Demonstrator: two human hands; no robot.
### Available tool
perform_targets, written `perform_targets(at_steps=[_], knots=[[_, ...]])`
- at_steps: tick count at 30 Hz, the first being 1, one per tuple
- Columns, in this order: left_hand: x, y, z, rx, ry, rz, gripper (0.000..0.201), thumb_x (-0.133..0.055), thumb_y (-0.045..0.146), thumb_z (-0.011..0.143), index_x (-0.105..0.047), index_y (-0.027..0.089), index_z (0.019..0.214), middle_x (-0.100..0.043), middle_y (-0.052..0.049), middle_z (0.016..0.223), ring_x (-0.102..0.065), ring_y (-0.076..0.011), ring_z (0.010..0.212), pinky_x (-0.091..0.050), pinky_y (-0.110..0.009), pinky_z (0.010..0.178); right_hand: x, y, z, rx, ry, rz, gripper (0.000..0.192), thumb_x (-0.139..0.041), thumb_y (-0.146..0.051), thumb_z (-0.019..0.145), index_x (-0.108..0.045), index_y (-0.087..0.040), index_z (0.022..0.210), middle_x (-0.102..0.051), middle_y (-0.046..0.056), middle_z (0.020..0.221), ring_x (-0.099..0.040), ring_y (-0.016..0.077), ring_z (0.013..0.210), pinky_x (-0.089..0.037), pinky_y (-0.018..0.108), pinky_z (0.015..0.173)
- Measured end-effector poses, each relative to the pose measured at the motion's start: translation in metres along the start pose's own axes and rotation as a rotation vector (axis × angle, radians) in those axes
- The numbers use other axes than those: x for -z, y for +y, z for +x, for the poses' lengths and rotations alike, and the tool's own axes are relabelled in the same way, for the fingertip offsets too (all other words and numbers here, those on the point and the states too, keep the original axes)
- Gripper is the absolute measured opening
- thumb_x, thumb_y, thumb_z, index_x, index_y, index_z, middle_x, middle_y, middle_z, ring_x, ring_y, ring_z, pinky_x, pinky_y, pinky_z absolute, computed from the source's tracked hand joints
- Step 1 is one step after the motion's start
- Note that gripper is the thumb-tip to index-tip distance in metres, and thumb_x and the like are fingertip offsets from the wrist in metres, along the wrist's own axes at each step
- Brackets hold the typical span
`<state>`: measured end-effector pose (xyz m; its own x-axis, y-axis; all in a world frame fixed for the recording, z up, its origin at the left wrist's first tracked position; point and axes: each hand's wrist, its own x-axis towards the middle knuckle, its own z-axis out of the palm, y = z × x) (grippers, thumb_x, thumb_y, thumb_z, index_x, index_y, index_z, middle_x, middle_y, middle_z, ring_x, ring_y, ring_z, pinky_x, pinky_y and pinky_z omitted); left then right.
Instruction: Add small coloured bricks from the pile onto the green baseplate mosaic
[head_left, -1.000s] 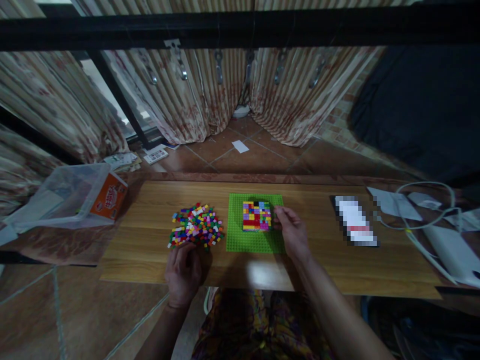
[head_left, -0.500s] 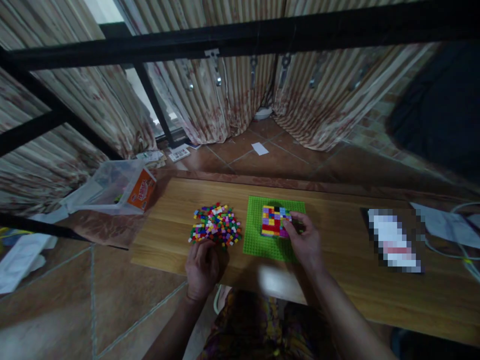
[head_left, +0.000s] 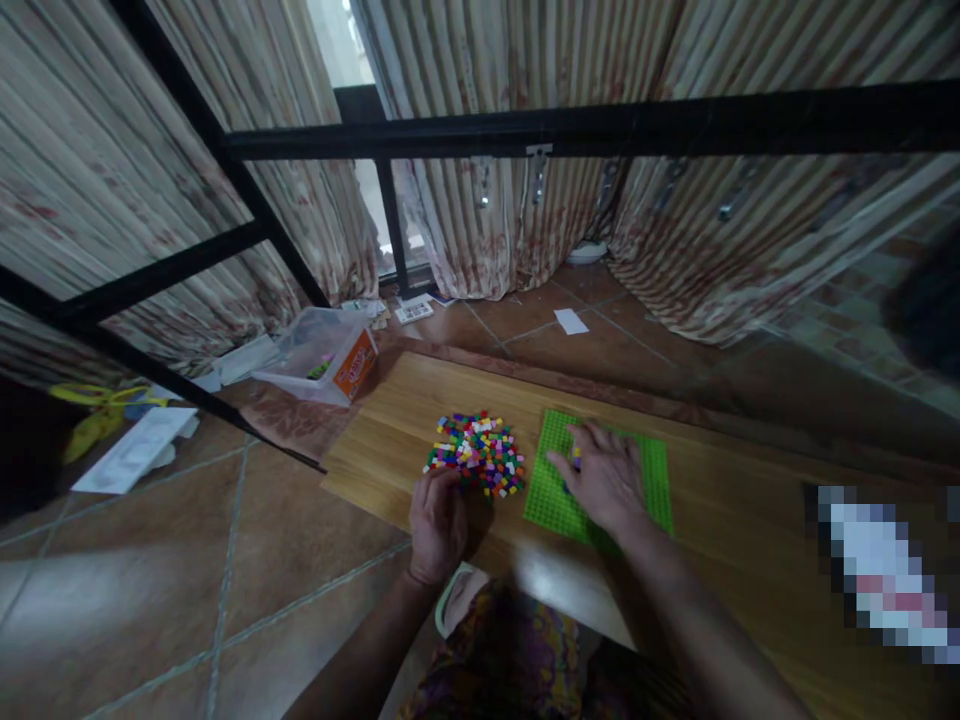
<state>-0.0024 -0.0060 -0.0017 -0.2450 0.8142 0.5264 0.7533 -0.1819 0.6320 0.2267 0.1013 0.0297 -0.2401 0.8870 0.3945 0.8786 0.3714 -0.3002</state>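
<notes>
We look down on a wooden table (head_left: 382, 440) where two bare hands are at work among small coloured bricks. The right hand (head_left: 606, 480) lies palm down, fingers spread, over a studded green baseplate (head_left: 656, 480); beneath it sits a multicoloured brick block (head_left: 576, 458), of which we glimpse only a sliver between thumb and fingers. We cannot tell whether that hand grips the block or merely covers it. The left hand (head_left: 437, 525), fingers curled, is at the near side of a loose brick pile (head_left: 480, 455), and we cannot tell whether a brick is pinched in it. The pile lies toward the table's left edge, just beside the baseplate's left edge; the baseplate reaches from near the table's far edge toward its near one. Well to the right on the table, we find a pixelated object (head_left: 881, 570). Off the table's left edge, close to its far left corner, stands a clear plastic bin (head_left: 300, 355) with an orange label (head_left: 354, 368). Beyond the far edge, we note a white paper (head_left: 571, 321) on the tiled floor (head_left: 300, 560) and striped curtains (head_left: 525, 230) behind a black rail (head_left: 600, 130).
</notes>
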Motion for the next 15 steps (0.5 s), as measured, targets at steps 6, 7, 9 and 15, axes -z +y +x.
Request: perform_targets(at_steps=[6,7,9,15], knots=[[0.015,-0.013,0.009,0.163,0.064,0.042,0.024,-0.051,0.014,0.085,-0.056,0.019,0.108,-0.059,-0.009,0.108,-0.057,-0.0211,0.104,-0.049,-0.039,0.093,0.004,0.022,-0.019,0.056,-0.047,-0.129,0.044,-0.049,-0.049,0.089,-0.060,-0.019,0.120,-0.065,0.014,0.110,-0.056,0.0319,0.100,-0.037,0.051,0.090],[0.017,-0.017,0.012,0.170,0.057,0.057,0.025,-0.051,0.014,0.084,-0.056,0.018,0.109,-0.059,-0.009,0.109,-0.056,-0.0214,0.106,-0.049,-0.040,0.094,0.008,0.025,-0.021,0.052,-0.045,-0.142,0.044,-0.049,-0.049,0.089,-0.060,-0.018,0.119,-0.065,0.014,0.111,-0.056,0.0320,0.099,-0.038,0.050,0.089],[0.019,-0.025,0.020,0.175,0.033,0.085,0.029,-0.049,0.012,0.084,-0.055,0.017,0.112,-0.058,-0.010,0.113,-0.055,-0.0217,0.109,-0.048,-0.041,0.097,0.015,0.025,-0.024,0.040,-0.040,-0.165,0.045,-0.049,-0.049,0.089,-0.061,-0.017,0.118,-0.064,0.015,0.114,-0.056,0.0328,0.100,-0.039,0.051,0.090],[0.014,-0.031,0.031,0.118,-0.157,0.158,0.040,-0.047,0.012,0.085,-0.051,0.017,0.124,-0.057,-0.011,0.124,-0.052,-0.0239,0.117,-0.045,-0.044,0.101,0.013,-0.028,-0.024,0.094,-0.046,0.117,0.028,-0.046,-0.033,0.094,-0.064,-0.019,0.110,-0.064,0.010,0.109,-0.057,0.0263,0.102,-0.043,0.042,0.094]])
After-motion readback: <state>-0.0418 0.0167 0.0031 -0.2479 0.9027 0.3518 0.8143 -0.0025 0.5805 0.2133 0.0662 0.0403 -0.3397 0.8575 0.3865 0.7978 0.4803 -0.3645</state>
